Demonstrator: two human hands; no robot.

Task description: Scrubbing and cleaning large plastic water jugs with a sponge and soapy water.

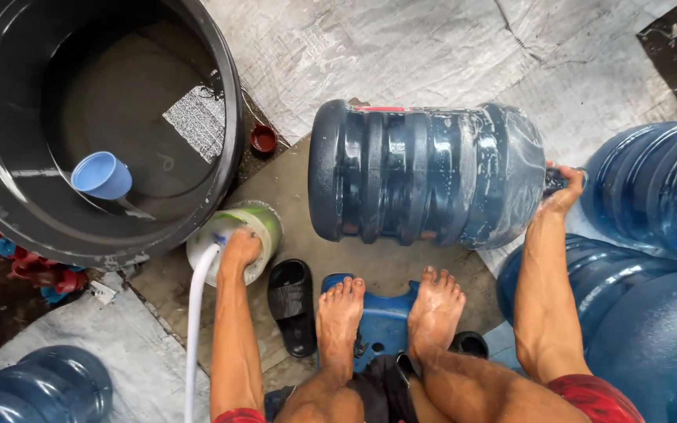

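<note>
Jug (425, 172) on its side, neck gripped by right hand (562, 192), left hand (240, 249) closed in bucket (268, 223)

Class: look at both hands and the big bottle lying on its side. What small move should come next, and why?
Probably lift the left hand out of the small tub and bring it to the bottle. The right hand already holds the neck, the bottle lies flat with suds on it, and the left hand sits in the tub.
</note>
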